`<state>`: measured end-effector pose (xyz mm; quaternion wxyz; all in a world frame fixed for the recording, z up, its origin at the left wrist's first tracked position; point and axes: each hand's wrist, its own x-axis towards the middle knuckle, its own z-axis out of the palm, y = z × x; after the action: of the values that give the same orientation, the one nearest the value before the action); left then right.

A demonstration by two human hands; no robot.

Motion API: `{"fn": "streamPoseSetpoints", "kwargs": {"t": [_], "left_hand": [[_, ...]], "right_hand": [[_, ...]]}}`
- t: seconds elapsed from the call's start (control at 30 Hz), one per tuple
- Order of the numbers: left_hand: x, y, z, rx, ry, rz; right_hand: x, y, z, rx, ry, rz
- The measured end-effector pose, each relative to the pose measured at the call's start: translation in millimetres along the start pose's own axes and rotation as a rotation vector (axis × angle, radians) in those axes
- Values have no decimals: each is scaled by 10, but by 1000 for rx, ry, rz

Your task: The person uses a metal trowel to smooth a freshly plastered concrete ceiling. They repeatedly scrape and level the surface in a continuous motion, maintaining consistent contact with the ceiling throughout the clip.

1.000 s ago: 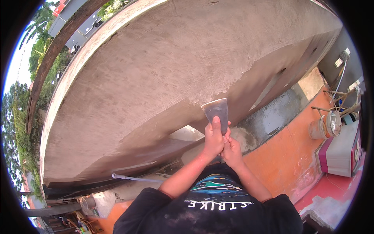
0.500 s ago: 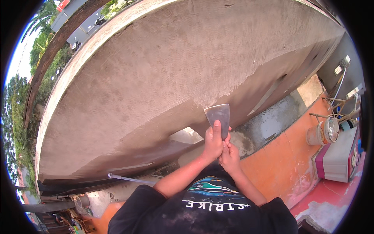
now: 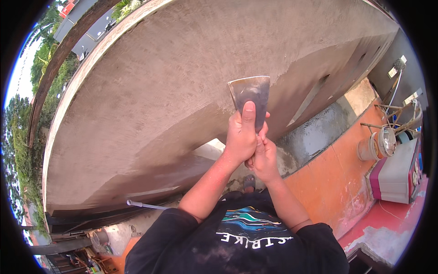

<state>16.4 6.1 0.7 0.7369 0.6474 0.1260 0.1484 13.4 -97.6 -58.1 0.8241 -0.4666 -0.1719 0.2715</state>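
Observation:
A scraper with a wide, flat grey metal blade (image 3: 255, 89) points up and away from me in front of a plastered wall (image 3: 150, 91). My left hand (image 3: 242, 134) is closed round its lower part, the thumb lying flat along the blade. Just below, my right hand (image 3: 264, 157) is closed at the handle end, its fingers against my left hand. The handle itself is mostly hidden by both hands. Whether the blade's edge touches the wall, I cannot tell. Darker, smoother plaster covers the lower wall, and lighter, rough-marked plaster the upper part.
A pale pipe (image 3: 146, 205) sticks out at the left. To the right lie an orange floor (image 3: 328, 178), a wet grey strip (image 3: 315, 137), buckets (image 3: 367, 148) and a white and purple box (image 3: 396, 178). My sandalled foot (image 3: 249, 181) shows below my hands.
Both hands have moved up with the scraper, away from my body and higher across the wall. My grip looks the same, and a foot has come into view.

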Motion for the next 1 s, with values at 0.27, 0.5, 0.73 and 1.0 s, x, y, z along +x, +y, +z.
{"fn": "streamPoseSetpoints", "kwargs": {"t": [0.27,0.5,0.73,1.0], "left_hand": [[-311,-453,-2,-90,93,-240],[-280,-659,-20,-85,100,-181],[-74,-260,-70,158,33,-114],[-212,-224,26,22,32,-133]], "right_hand": [[-371,272,-99,-75,86,221],[-324,496,-259,-60,86,165],[-86,408,35,232,52,157],[-190,233,-123,-15,19,187]]}}
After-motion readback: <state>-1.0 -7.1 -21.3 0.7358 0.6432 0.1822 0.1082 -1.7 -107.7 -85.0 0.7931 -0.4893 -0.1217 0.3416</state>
